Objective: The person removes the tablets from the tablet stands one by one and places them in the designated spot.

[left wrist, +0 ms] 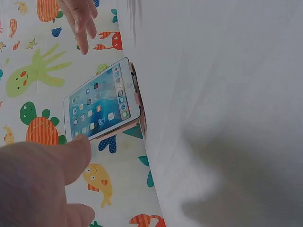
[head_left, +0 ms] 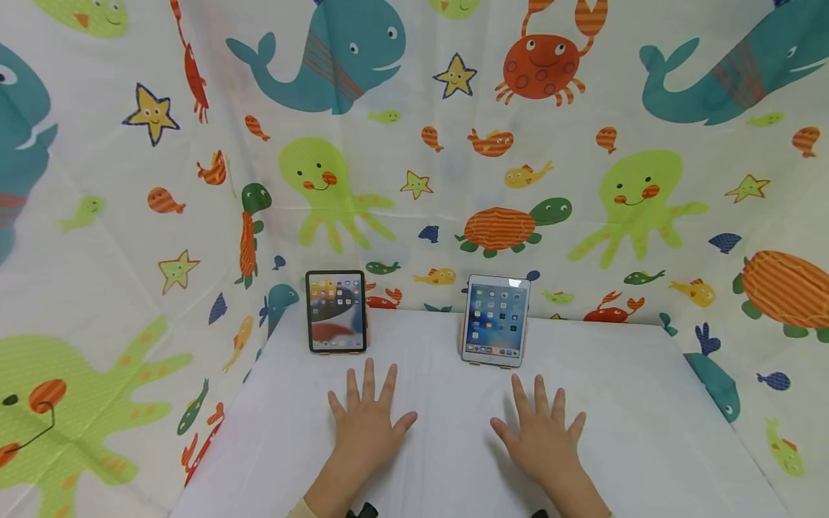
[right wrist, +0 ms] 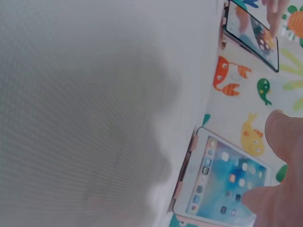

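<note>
My left hand (head_left: 368,428) is palm down with fingers spread, above or on the white table in front of a black-edged tablet (head_left: 337,313). Spread the same way, my right hand (head_left: 542,439) lies in front of a white-edged tablet (head_left: 496,321). Neither hand holds anything. Both tablets lean back on pinkish stands, their lit screens showing app icons. In the left wrist view, part of my left hand (left wrist: 38,175) overlaps the lower edge of the white tablet (left wrist: 99,101). The right wrist view has fingers of my right hand (right wrist: 289,175) in front of that tablet's screen.
A white cloth covers the table (head_left: 440,446). Behind it and at both sides hangs a curtain (head_left: 401,237) printed with whales, crabs, octopuses, turtles and fish. Small black objects (head_left: 366,511) show by the wrists at the lower edge.
</note>
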Motion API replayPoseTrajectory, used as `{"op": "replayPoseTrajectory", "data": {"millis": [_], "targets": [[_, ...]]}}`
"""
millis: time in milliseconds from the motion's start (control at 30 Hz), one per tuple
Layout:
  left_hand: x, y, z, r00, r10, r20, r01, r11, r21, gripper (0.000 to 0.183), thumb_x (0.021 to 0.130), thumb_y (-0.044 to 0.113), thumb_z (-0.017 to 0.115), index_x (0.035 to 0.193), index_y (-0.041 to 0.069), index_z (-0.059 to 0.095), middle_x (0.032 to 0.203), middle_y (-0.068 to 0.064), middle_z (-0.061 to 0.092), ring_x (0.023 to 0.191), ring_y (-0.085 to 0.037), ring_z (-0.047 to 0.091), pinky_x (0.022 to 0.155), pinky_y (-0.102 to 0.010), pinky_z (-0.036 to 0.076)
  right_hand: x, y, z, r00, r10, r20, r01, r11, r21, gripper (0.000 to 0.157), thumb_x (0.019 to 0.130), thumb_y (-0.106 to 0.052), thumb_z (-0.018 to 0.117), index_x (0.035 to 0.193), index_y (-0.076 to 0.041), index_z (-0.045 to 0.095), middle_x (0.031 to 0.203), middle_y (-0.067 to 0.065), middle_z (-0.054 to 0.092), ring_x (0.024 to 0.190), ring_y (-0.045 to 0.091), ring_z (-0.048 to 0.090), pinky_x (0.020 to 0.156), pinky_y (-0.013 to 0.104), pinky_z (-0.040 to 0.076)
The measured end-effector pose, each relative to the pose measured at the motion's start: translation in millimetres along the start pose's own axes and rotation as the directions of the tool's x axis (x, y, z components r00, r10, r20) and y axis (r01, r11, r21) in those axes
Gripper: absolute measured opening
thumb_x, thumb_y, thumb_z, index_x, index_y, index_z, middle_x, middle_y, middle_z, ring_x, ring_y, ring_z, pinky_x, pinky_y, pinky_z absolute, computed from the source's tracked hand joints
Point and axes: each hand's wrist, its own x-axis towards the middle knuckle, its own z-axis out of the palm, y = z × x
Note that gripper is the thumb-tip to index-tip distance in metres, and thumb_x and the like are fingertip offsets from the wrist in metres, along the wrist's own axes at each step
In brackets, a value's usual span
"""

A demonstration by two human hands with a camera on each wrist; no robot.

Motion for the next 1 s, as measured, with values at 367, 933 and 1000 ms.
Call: {"op": "replayPoseTrajectory", "data": {"millis": [367, 933, 1000], "targets": [[6.5, -12.3, -8.1, 0.999, -0.025, 0.023, 0.026, 0.999, -0.04, 0.097, 0.097, 0.065, 0.068, 0.172, 0.022, 0.026, 0.18, -0.023, 0.015, 0.161, -0.061, 0.017, 0.117, -0.093, 0.016, 3.8, -5.5, -6.9, 0.998, -0.05, -0.041, 0.049, 0.998, -0.025, 0.099, 0.098, -0.076, 0.057, 0.174, -0.025, 0.02, 0.177, 0.028, 0.018, 0.157, 0.069, 0.012, 0.113, 0.096, 0.007], [5.9, -24.3, -24.3, 0.997, -0.022, 0.072, 0.044, 0.95, -0.309, 0.102, 0.1, 0.061, 0.068, 0.174, 0.017, 0.014, 0.18, -0.021, 0.018, 0.163, -0.052, 0.024, 0.122, -0.078, 0.033, 9.1, -16.3, -20.4, 0.973, -0.232, 0.0, 0.217, 0.91, 0.355, 0.102, 0.097, -0.069, 0.067, 0.174, -0.026, 0.017, 0.18, 0.014, 0.024, 0.164, 0.053, 0.019, 0.123, 0.085, 0.019], [3.5, -26.1, -26.1, 0.996, -0.035, 0.078, 0.06, 0.936, -0.347, 0.102, 0.1, 0.06, 0.069, 0.174, 0.017, 0.013, 0.18, -0.018, 0.018, 0.165, -0.047, 0.023, 0.125, -0.073, 0.032, 12.2, -17.5, -18.2, 0.966, -0.26, 0.001, 0.237, 0.88, 0.411, 0.102, 0.096, -0.064, 0.071, 0.174, -0.028, 0.018, 0.18, 0.01, 0.024, 0.165, 0.048, 0.022, 0.127, 0.078, 0.023]]}}
